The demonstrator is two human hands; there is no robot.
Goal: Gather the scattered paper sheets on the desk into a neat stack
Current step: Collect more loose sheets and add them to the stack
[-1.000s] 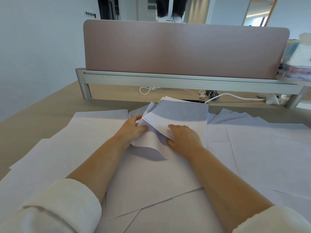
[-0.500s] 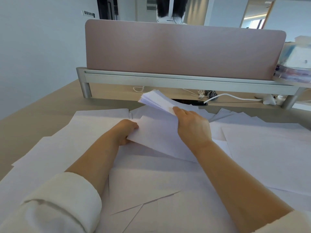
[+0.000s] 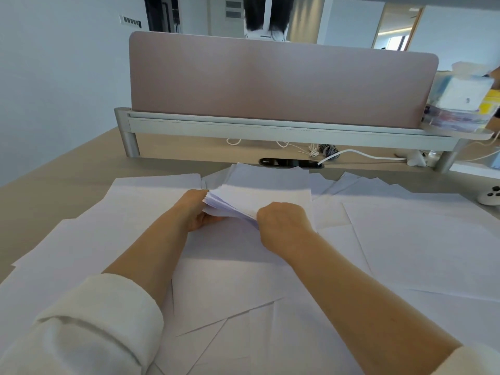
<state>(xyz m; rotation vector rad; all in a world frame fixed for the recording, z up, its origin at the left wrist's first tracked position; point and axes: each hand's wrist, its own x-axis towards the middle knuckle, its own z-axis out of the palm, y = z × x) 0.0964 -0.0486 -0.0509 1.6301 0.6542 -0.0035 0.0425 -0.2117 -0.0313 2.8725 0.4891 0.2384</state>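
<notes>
Half a second back the right hand (image 3: pixel 284 226) held the bundle (image 3: pixel 265 196) up alone, clear of the other paper. Now it has come down low and the left hand (image 3: pixel 193 211) has joined it. Both grips are closed on the paper. The right pinches the near right corner with curled fingers. The left takes the fanned left edge, though its fingertips are hidden behind the leaves, so how far they wrap is unclear. The bundle sits mid-table, just above the loose sheets (image 3: pixel 230 280) and well short of the partition (image 3: pixel 270 82).

The left edge is splayed, so the step probably calls for easing both grips a little and tapping a long edge on the table (image 3: pixel 48 190) to square it before gathering more. Squeezing hard now would likely lock in the skew or crease the corners.

Loose sheets overlap to the left, to the right and on the near side. Behind the bundle lie a cable slot (image 3: pixel 290 162) and a white cable (image 3: pixel 365 156), and a small white device (image 3: pixel 489 196) sits at the far right. Open room looks widest to the left.
</notes>
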